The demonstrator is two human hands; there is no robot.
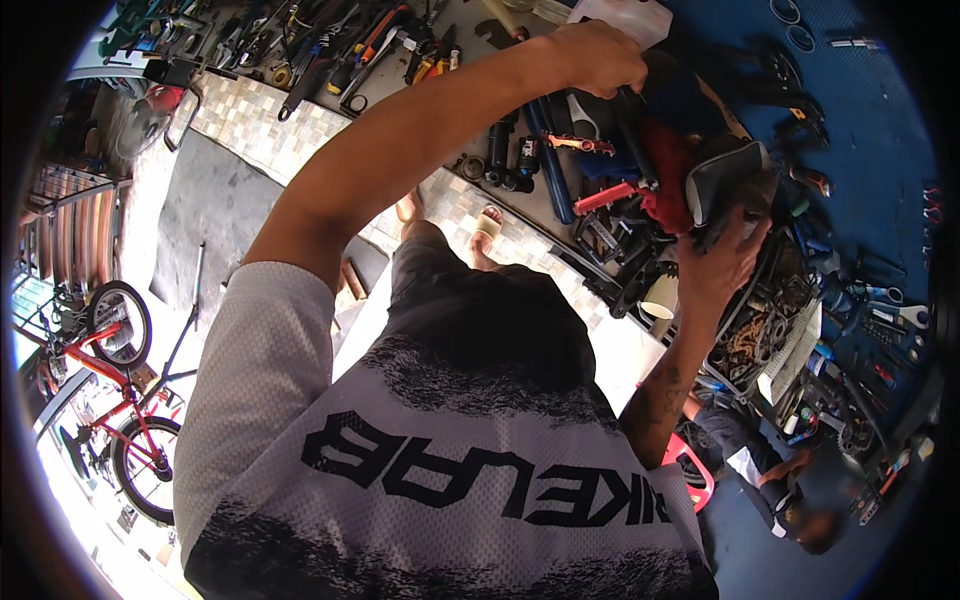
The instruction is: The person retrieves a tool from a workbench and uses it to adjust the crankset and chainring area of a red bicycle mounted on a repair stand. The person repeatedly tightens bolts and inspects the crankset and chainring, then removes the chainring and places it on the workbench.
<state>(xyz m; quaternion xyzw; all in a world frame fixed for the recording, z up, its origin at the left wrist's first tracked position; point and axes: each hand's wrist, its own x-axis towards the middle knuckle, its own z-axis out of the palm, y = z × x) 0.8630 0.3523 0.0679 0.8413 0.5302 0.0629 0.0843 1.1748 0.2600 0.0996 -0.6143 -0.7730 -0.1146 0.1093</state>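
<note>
My left hand (602,60) reaches over the bench with its fingers curled closed. Whatever they hold is hidden, though a dark bar (634,135) lies just under them. Beside that hand is a whitish translucent container (632,18). My right hand (722,258) grips a grey and black padded thing, shaped like a bicycle saddle (722,182), from its near side. A red cloth (664,165) lies against it, between my two hands. Near the cloth are a red metal part (603,197), an orange metal part (580,145) and a blue tube (553,165).
Hand tools (375,45) crowd the bench's far left. A tray of chains and small parts (765,330) stands near my right forearm. Tools hang on the blue wall (850,190). Another person (765,470) is at lower right; a red bicycle (120,390) stands at left.
</note>
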